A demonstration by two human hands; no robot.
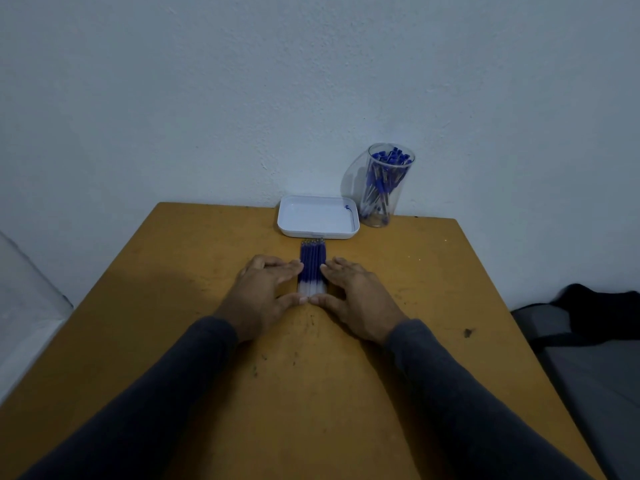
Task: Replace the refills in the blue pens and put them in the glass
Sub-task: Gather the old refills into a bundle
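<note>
My left hand (268, 289) lay flat on the counter (173, 271), its grip open, straight fingers pressed against the left side of the refills (312, 268) to square them into a tidy row. The bundle lay between my hands, tips pointing toward the white tray (298, 230), thumbs closing its near end. My right hand (356, 292), its grip equally open, pressed the other side. Further right, the glass (384, 188) of blue pens (382, 171) stood by the wall.

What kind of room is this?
Probably a plain room at home, used as a work spot: a worn wooden table against a bare white wall, with dark bedding or cushions beside it.
</note>
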